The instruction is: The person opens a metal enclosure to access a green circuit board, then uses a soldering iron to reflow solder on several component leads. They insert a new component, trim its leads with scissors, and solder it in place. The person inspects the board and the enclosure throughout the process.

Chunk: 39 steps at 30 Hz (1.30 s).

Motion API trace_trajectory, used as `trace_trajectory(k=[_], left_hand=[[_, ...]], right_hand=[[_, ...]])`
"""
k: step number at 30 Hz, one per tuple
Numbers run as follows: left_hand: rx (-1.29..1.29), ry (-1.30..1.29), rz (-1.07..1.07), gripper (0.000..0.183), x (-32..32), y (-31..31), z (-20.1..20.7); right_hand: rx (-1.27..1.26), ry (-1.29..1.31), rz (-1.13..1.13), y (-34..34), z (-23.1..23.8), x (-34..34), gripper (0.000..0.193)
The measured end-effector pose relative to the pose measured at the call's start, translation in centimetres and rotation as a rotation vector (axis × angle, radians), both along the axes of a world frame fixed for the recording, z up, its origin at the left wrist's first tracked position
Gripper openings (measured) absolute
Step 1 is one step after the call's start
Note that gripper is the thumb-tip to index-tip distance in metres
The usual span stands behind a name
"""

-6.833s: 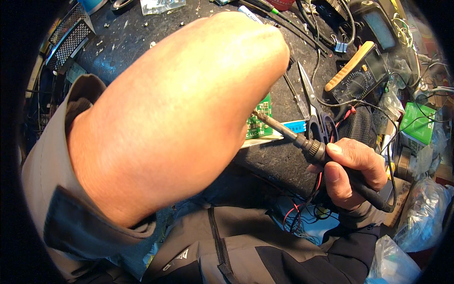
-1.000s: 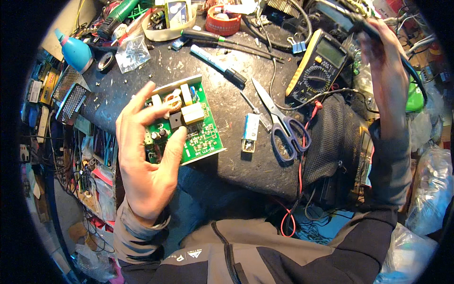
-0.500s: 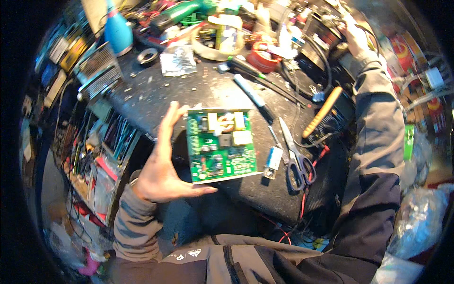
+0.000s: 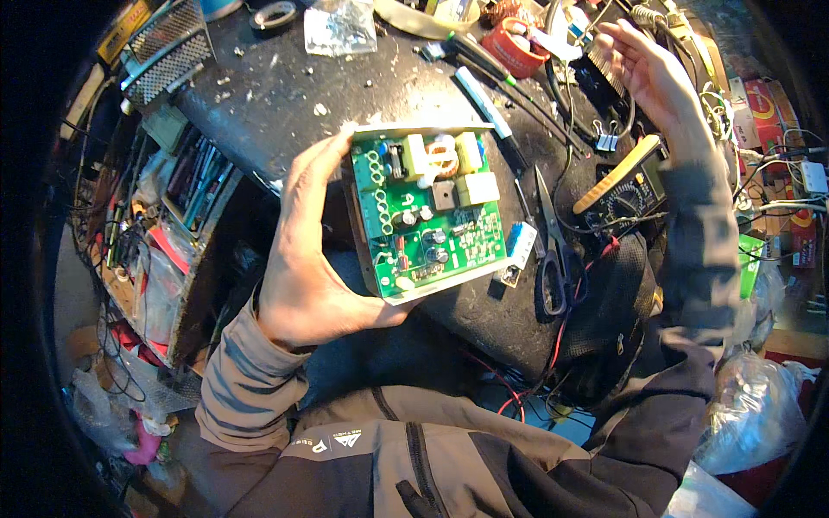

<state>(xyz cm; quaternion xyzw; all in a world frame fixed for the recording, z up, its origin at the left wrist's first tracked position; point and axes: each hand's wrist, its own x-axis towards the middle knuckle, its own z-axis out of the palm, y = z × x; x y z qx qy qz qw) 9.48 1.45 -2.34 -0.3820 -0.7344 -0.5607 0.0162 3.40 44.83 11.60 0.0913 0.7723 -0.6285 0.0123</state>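
My left hand point(image 4: 298, 276) grips a green circuit board point(image 4: 462, 237) by its left side, thumb along the lower edge and fingers along the upper left. Metal plates edge the board at top and bottom; coils, yellow blocks and capacitors stand on its face. It is held up above the dark workbench point(image 4: 285, 104). Over the bench's right side, my right hand point(image 4: 656, 82) is raised with fingers apart and nothing in it. Below that hand lie a metal binder clip point(image 4: 607, 138) and a stick with an orange-yellow surface point(image 4: 617, 175).
Scissors point(image 4: 554, 276) and a small blue-and-white part point(image 4: 520, 244) lie right of the board. Beyond them are a blue-handled tool point(image 4: 477, 91), a red tape roll point(image 4: 515, 47) and a multimeter point(image 4: 639, 197). A clear bag point(image 4: 338, 26) sits at the back, a cluttered shelf point(image 4: 186, 302) at left.
The view has tilted lower and the board appears larger and slightly turned. My right hand has come back from the cluttered far right, now showing spread fingers.
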Motion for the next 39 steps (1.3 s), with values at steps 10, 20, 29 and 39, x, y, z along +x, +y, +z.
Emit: trace_trajectory(k=[10,20,29,39], left_hand=[[0.035,-0.059,0.105,0.128,2.0,1.1,-0.5],[0.014,-0.064,0.089,0.125,1.9,0.6,-0.3],[-0.002,0.037,0.130,0.122,2.1,0.9,0.0],[-0.005,0.025,0.154,0.119,2.2,1.0,0.0]], right_hand=[[0.949,0.403,0.528,-18.2,-0.9,14.1,0.016],[0.928,0.329,0.666,-19.2,-2.8,12.4,0.017],[1.063,0.367,0.704,-19.6,-2.4,12.3,0.020],[0.967,0.367,0.698,-19.3,-2.1,12.0,0.016]])
